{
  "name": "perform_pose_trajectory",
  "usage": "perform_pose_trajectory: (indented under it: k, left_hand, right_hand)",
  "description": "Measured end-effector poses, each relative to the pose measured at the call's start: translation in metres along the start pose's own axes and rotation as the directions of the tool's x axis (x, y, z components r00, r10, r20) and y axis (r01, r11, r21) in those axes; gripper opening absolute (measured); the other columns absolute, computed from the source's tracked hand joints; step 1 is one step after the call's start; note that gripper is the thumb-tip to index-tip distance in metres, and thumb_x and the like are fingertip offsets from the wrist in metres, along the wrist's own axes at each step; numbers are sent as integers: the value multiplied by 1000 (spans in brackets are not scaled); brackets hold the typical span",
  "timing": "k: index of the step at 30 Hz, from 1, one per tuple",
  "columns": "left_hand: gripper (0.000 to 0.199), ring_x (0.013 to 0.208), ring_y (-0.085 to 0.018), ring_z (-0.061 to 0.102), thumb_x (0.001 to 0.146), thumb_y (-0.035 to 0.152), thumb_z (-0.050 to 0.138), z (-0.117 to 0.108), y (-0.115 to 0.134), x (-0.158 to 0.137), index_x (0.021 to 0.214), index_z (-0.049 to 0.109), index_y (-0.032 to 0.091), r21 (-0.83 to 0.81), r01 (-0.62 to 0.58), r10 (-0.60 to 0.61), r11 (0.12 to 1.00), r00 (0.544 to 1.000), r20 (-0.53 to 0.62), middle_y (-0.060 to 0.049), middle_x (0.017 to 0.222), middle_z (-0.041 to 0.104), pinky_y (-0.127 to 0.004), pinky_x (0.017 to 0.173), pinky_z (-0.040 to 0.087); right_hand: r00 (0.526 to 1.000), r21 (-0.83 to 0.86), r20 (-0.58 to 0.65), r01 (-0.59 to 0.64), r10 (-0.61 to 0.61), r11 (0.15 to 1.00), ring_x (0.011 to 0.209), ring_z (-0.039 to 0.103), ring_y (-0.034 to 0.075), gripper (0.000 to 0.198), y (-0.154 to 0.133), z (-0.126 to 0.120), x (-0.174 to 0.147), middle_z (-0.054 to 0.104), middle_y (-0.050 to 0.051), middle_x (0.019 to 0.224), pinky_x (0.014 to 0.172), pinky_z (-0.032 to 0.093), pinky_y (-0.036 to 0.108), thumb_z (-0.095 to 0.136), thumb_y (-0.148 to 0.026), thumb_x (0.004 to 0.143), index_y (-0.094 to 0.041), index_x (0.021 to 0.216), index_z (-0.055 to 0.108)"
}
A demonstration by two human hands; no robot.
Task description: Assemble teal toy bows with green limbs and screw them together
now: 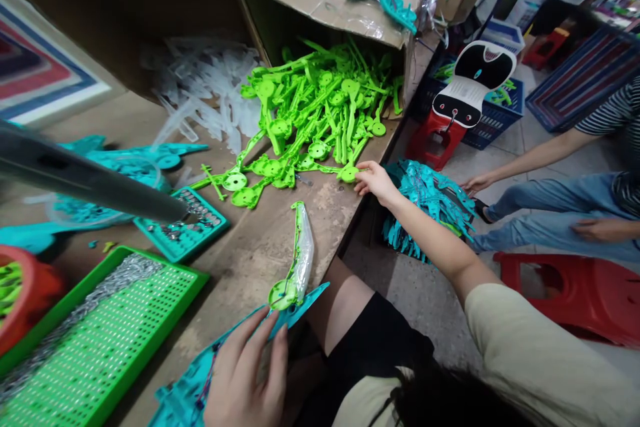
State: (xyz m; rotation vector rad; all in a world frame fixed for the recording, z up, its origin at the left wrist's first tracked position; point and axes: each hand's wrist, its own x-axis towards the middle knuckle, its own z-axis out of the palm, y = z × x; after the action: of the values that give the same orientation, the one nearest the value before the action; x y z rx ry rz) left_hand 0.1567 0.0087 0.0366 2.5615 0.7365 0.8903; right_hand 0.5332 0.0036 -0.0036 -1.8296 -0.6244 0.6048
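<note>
At the bottom, my left hand has its fingers stretched out and apart, resting over a long teal plastic part with thin dark wires along it. Just beyond its fingertips lies a curved green arm with a round end, and a clear plastic strip sits against that arm. My right hand reaches to the table edge, with its thumb and fingers pinching the round end of a green plastic part. That part lies at the front of a heap of similar green parts.
Clear strips are piled left of the heap. A teal tray of small metal pieces and a green basket of screws stand left, beneath a dark tool. A co-worker's hand touches teal parts beside the table.
</note>
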Motion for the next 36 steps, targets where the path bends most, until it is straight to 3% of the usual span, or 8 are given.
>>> perform_pose_trajectory:
  k: [4, 9, 13, 21, 24, 27, 32, 36]
  left_hand:
    - [26, 103, -23, 63, 87, 20, 62, -1, -2, -4, 114, 62, 18, 15, 10, -10, 1000, 1000, 15, -11, 112, 66, -36, 95, 46]
    - [24, 101, -22, 62, 88, 20, 62, -2, -2, -7, 111, 63, 15, 36, -2, 2, 999, 1000, 6, -12, 110, 66, -35, 95, 45]
    - [23, 101, -21, 62, 88, 18, 62, -4, -4, -8, 110, 63, 14, 43, -15, 16, 999, 1000, -14, -12, 109, 66, -34, 96, 45]
    - [25, 101, -21, 63, 87, 18, 62, -1, -6, -11, 112, 62, 17, 29, -19, 19, 999, 1000, 20, -11, 110, 66, -35, 95, 45]
    - [26, 102, -21, 63, 87, 17, 62, -2, -5, -13, 113, 63, 18, 32, -9, 9, 999, 1000, 20, -10, 112, 66, -35, 97, 45]
    - [26, 103, -21, 63, 87, 18, 62, -5, -4, -15, 113, 62, 19, 41, 10, -11, 999, 1000, 11, -10, 112, 67, -35, 97, 46]
    - [24, 101, -21, 64, 87, 18, 62, -11, -6, -19, 110, 63, 18, 63, 35, -35, 997, 999, -12, -10, 110, 67, -36, 97, 47]
    - [22, 99, -20, 65, 86, 17, 62, -12, -10, -24, 109, 64, 19, 56, 64, -63, 996, 998, -21, -9, 108, 68, -35, 94, 49]
  right_hand:
    - [991, -272, -23, 118, -129, 955, 88, 65, 21, 15, 2, 3, -7, 63, 4, 90, 91, 51, 43, 58, -24, 79, -21, 94, 59]
    - [959, -472, 5, 251, -282, 845, 122, 49, 28, 22, 1, 1, 0, 58, 14, 122, 111, 33, 45, 52, -22, 84, -16, 102, 64]
    - [946, -507, 92, 313, -311, 803, 109, 58, 22, 19, -9, -3, 18, 65, 10, 110, 104, 41, 35, 51, -17, 83, -17, 94, 66]
    - [981, -470, -108, 92, -161, 878, 109, 61, 33, 38, -43, 13, 82, 67, 16, 105, 99, 43, 52, 56, -27, 83, -14, 119, 54]
    - [986, -379, -146, 18, -79, 925, 108, 61, 34, 36, -59, 25, 101, 65, 16, 102, 97, 45, 54, 63, -21, 75, -14, 109, 53]
    - [991, -249, -125, 7, -40, 968, 92, 65, 25, 13, -81, 28, 107, 63, 9, 87, 88, 52, 46, 56, -25, 80, -17, 90, 51]
    - [981, 184, 184, 29, -63, 982, 63, 58, 10, 4, -104, 15, 71, 51, -2, 68, 70, 57, 29, 37, -20, 80, -22, 78, 41]
    - [900, 89, 435, -10, -30, 996, 56, 56, 13, 13, -89, 17, 23, 49, -3, 64, 62, 56, 33, 40, -15, 66, -22, 77, 41]
